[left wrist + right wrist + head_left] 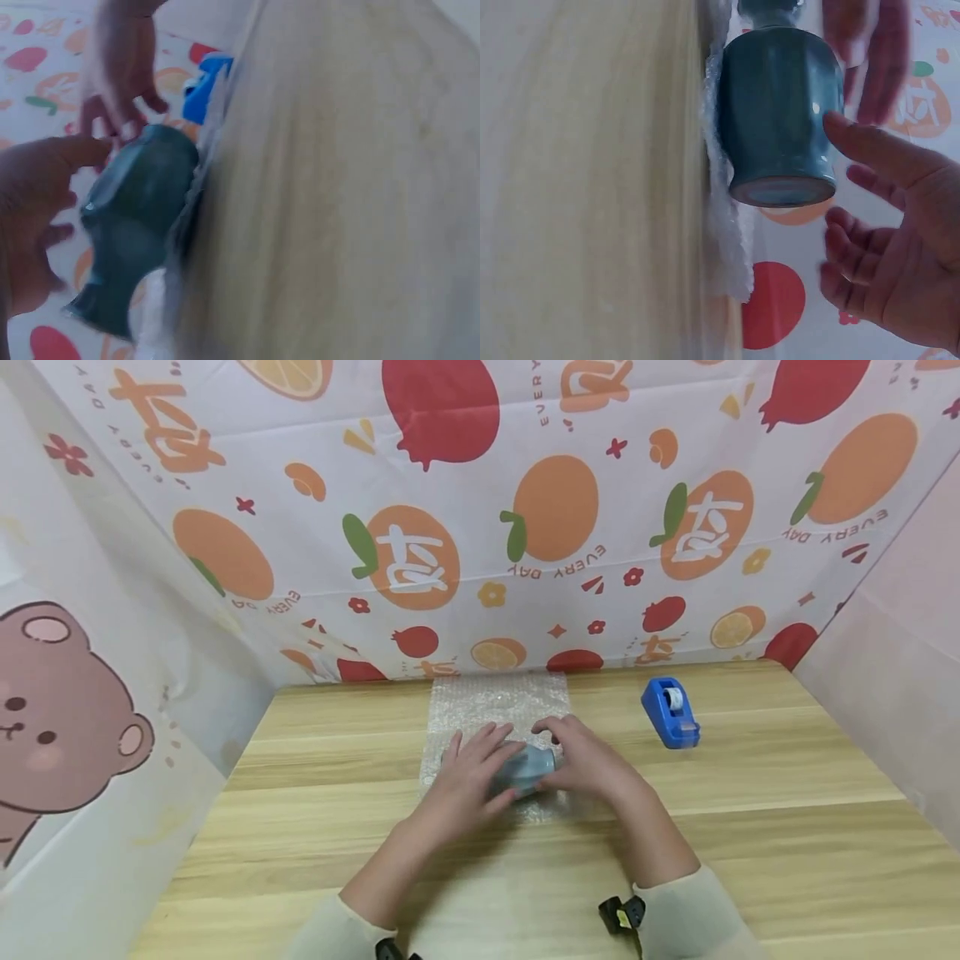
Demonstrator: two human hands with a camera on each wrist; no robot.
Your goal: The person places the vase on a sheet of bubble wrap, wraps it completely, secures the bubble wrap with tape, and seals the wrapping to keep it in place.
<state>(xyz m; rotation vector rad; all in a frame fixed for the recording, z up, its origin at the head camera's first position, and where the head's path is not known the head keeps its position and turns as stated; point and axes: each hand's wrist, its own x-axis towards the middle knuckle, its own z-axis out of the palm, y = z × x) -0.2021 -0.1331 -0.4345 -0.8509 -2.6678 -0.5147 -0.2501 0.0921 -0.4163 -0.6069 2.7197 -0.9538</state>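
Observation:
A glossy blue-green ceramic vase [530,766] lies on its side on a sheet of bubble wrap [498,697]. Its flat base [784,192] faces the right hand, while the flared mouth [101,309] points left. Over the vase's left part spreads my left hand [468,781], fingers loosely bent; whether it touches the surface is unclear. My right hand [588,762] is beside the base end, its thumb [844,129] at the vase's side and its other fingers apart from it. Neither hand is closed around the vase.
A blue tape dispenser [670,714] with a roll of tape stands on the wooden table [337,827], to the right of the bubble wrap. Fruit-printed cloth [480,552] hangs along the back edge, and a bear-printed cloth [67,718] hangs at the left.

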